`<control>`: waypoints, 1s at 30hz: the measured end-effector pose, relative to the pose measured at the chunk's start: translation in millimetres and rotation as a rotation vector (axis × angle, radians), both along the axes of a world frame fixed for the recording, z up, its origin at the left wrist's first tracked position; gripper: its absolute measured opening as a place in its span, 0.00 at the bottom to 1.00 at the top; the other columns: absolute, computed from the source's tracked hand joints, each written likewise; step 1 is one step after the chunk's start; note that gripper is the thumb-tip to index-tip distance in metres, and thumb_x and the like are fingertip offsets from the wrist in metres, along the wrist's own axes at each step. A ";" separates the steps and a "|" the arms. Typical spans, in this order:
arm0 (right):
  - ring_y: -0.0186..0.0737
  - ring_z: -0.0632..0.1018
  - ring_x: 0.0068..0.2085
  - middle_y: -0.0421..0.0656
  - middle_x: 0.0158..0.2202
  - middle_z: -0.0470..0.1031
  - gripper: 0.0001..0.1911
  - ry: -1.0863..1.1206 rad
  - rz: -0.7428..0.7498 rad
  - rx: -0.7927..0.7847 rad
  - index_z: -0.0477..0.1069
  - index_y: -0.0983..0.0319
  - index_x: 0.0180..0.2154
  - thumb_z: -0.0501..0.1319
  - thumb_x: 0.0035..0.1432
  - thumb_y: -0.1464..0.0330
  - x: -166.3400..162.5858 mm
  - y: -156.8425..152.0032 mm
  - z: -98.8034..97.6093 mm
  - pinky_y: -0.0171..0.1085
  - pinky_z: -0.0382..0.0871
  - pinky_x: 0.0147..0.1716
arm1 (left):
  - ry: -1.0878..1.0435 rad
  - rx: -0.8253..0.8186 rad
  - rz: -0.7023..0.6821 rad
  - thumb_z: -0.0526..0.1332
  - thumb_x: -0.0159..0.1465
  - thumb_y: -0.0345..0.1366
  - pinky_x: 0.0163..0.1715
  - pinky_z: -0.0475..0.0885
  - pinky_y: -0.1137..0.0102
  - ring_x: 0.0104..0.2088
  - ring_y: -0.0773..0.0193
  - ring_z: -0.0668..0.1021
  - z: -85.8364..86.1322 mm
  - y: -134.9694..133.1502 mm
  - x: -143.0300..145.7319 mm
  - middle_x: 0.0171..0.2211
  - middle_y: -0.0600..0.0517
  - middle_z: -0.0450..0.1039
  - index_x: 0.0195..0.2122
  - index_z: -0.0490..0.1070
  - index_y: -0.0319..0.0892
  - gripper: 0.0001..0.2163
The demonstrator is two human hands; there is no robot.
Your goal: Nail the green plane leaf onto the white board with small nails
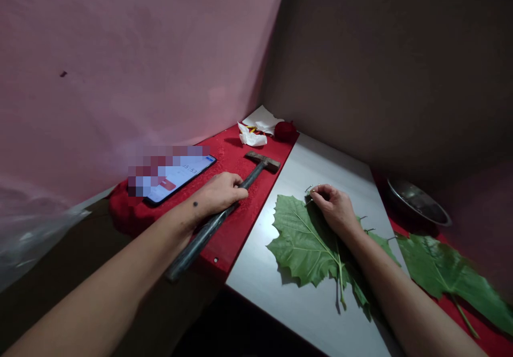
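My left hand [222, 191] is closed round the dark handle of a hammer [200, 242], whose rusty head rests on the red cloth. Over the white board [256, 277], my right hand [334, 204] is pinched at the edge of a large green leaf [304, 239], with a thin nail [308, 202] at its fingertips. Another small nail [309, 187] shows just beyond them. More nails [369, 230] stick up to the right of my right wrist, beside a second leaf partly hidden under the arm.
A phone [180, 178] lies on the red cloth [228, 156] at left. Crumpled white paper [253, 135] and a red round object [285, 130] are in the far corner, where two walls meet. At right are a metal bowl [419, 202] and another big leaf [444, 266].
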State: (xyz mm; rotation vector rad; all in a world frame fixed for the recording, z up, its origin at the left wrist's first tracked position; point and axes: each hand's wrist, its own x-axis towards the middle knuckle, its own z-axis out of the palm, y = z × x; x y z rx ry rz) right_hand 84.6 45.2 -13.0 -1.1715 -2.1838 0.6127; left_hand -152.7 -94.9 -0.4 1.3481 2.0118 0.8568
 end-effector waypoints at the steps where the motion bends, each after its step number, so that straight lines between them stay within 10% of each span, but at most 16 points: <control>1: 0.39 0.72 0.28 0.41 0.25 0.73 0.12 0.004 0.000 0.001 0.70 0.60 0.26 0.56 0.47 0.58 -0.1 0.1 0.0 0.36 0.63 0.29 | -0.007 -0.002 0.000 0.56 0.49 0.36 0.19 0.55 0.73 0.20 0.66 0.69 0.2 0.1 0.0 0.17 0.56 0.66 0.23 0.67 0.40 0.05; 30: 0.38 0.73 0.29 0.41 0.26 0.75 0.11 0.128 0.045 -0.034 0.71 0.61 0.27 0.56 0.48 0.61 -0.1 7.2 -11.5 0.36 0.65 0.32 | -0.327 0.367 -0.004 0.60 0.50 0.32 0.21 0.64 0.76 0.22 0.70 0.70 15.3 -16.6 37.8 0.27 0.56 0.68 0.38 0.65 0.41 0.14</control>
